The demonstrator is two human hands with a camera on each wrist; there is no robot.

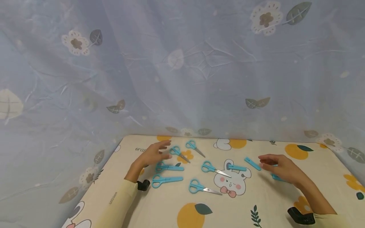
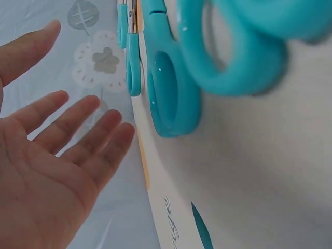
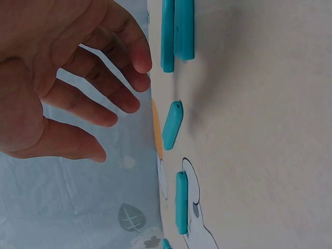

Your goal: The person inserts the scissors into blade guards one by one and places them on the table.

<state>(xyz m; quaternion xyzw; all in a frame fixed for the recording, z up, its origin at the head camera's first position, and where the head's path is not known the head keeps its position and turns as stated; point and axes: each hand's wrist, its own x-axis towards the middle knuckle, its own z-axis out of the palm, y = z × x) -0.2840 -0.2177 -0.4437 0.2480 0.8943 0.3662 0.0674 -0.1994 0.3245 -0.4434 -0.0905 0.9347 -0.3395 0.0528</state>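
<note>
Scissors (image 1: 177, 152) with bare blades, four pairs, lie on the printed cloth (image 1: 165, 207), tips pointing rightward and toward you; two sheathed pairs (image 1: 169, 180) lie at left. Your left hand (image 1: 153, 154) is beside the farther sheathed pair and the nearest bare one, fingers spread apart, gripping nothing. Your right hand (image 1: 280, 167) is likewise unladen, fingers parted and slightly bent, near a slanted loose cover (image 1: 252, 163); another cover (image 1: 238, 168) lies across the rabbit print, and two more (image 3: 184, 31) lie side by side near that hand. Principal hazard, in my judgement: exposed points face your right side, so a careless leftward reach could prick you. Secondary: a hasty pinch could skid the slanted cover away, and your left wrist camera (image 1: 143, 185), just beside the nearer sheathed handle, could knock that pair askew should your forearm swing.
</note>
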